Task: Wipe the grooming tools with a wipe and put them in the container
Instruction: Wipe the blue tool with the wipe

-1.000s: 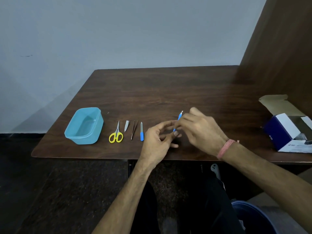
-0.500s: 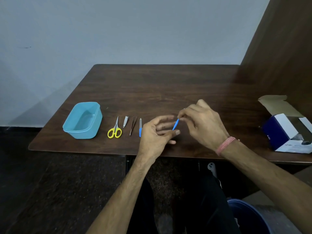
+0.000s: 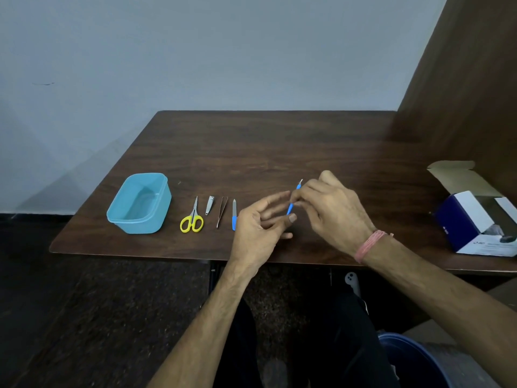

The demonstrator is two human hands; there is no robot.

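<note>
- right hand (image 3: 333, 211): fingers curled, pinching a slim blue-handled tool (image 3: 291, 205) above the near part of the counter (image 3: 279, 152); metal tip points up and away.
- left hand (image 3: 258, 228): fingers loosely spread beside the tool's lower end; contact cannot be confirmed.
- no wipe can be made out in either hand.
- blue container (image 3: 140, 203): near the counter's left edge, nothing inside.
- row between container and left hand: yellow-handled scissors (image 3: 192, 218), nail clipper (image 3: 209, 205), tweezers (image 3: 221, 211), blue-handled file (image 3: 234, 214), lying apart.
- open cardboard box (image 3: 475, 217): at the right edge.
</note>
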